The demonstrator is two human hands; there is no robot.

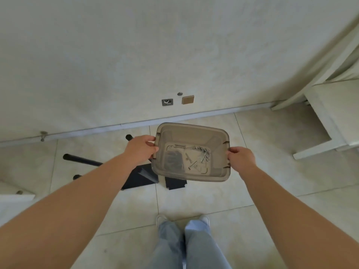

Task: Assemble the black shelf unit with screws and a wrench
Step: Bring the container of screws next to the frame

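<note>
Both hands [142, 147] on tray [194, 128], black shelf parts [139, 177] half-hidden beneath.

I see a translucent, smoky plastic bin [191, 131] holding shiny metal screws [204, 152]; matt black shelf parts [139, 177] lie on the floor's [223, 239] glossy beige tiles.

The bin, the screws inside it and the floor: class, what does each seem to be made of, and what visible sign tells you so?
Bin: probably plastic, smoky brown and see-through, since the dark shelf parts show dimly through it; its corners are rounded as if moulded.
Screws: likely metal, silver-grey with a dull shine.
Floor: apparently ceramic tile, pale beige and glossy, split by thin straight joint lines.
</note>
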